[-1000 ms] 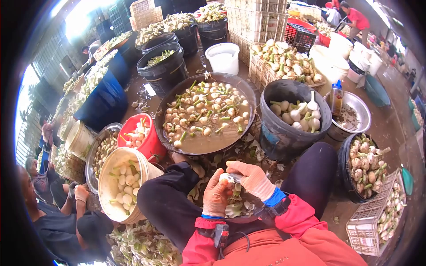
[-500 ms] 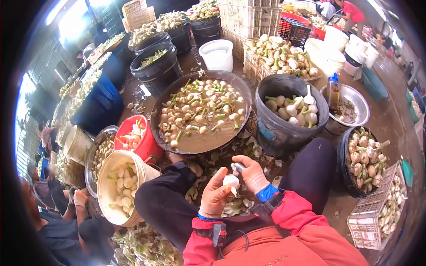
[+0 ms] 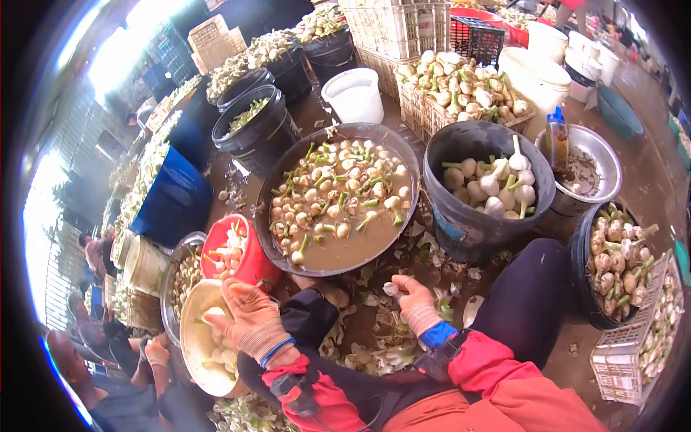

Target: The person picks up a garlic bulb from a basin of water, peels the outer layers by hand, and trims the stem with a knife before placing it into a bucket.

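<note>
My left hand [image 3: 252, 320], in an orange glove, reaches over the cream bucket [image 3: 188, 345] at lower left. A white bulb [image 3: 214, 315] sits at its thumb and fingertips; more pale bulbs lie inside the bucket. Near the centre, my right hand [image 3: 417, 302], also gloved, is closed on a small whitish thing [image 3: 391, 289] too small to name. Beyond the hands stands a wide dark basin [image 3: 263, 216] of brown water with floating bulbs and green stem pieces. A grey bucket [image 3: 468, 223] of cleaned white bulbs is right of it.
A red bucket [image 3: 260, 248] stands beside the cream one. To the right are a black tub [image 3: 581, 266] of bulbs, a metal basin [image 3: 610, 162] and a plastic crate [image 3: 615, 367]. Peelings [image 3: 374, 356] cover the floor between my legs. Another person [image 3: 137, 396] sits at lower left.
My left hand has moved left with the white bulb, from beside my right hand to over the cream bucket. My right hand has stayed near the centre. The view has shifted.
</note>
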The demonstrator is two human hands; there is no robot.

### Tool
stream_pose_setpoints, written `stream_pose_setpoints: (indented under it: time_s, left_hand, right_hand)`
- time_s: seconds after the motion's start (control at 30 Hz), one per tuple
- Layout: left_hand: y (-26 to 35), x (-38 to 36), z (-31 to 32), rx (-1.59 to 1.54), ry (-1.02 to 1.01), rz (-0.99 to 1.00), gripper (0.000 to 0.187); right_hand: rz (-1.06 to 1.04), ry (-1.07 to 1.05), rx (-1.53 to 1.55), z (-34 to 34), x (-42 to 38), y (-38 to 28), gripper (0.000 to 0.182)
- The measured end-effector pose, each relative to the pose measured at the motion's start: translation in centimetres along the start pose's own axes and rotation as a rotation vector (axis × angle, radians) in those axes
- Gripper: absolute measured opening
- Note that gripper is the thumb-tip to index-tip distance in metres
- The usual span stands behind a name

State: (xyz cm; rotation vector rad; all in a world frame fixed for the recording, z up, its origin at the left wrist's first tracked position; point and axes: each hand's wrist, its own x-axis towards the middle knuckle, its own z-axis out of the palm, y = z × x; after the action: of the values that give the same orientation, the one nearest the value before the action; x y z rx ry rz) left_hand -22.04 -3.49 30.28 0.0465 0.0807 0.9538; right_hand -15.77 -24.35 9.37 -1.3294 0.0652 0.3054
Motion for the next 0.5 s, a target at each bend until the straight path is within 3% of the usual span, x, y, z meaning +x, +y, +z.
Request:
stream_pose_setpoints:
  time_s: [0.07, 0.13, 0.2, 0.27, 0.33, 0.4, 0.47, 0.5]
  left_hand:
    - [-3.5, 2.3, -1.6, 0.312, -0.165, -0.125, 0.051]
    - [-8.1, 4.7, -4.0, 0.392, -0.251, -0.489, 0.036]
    - [-12.9, 6.3, -8.2, 0.744, -0.035, -0.538, 0.028]
    - [-16.6, 9.2, -13.2, 0.964, 0.092, -0.707, 0.032]
    - [-19.9, 10.8, -16.3, 1.204, 0.123, -0.723, 0.041]
    - [-23.0, 13.0, -19.0, 1.453, 0.099, -0.736, 0.052]
    - [-25.0, 15.4, -21.3, 1.830, -0.051, -0.833, 0.060]
    - [-25.8, 15.8, -21.7, 1.829, -0.059, -0.851, 0.060]
  right_hand:
    - [-0.004, 0.060, -0.158, 0.5, 0.1, -0.4, 0.039]
    - [0.101, 0.040, -0.210, 0.7, -0.1, -2.8, 0.033]
    - [0.096, 0.008, -0.180, 0.6, -0.1, -2.9, 0.033]
    - [0.060, -0.009, -0.168, 0.5, 0.0, -2.9, 0.032]
    - [0.126, -0.015, -0.173, 0.4, 0.0, -4.9, 0.033]
    - [0.098, -0.016, -0.236, -0.4, 0.8, -4.8, 0.033]
    - [0.163, 0.005, -0.138, -0.8, 1.4, -4.9, 0.033]
    - [0.167, 0.020, -0.142, -1.0, 1.6, -4.1, 0.033]
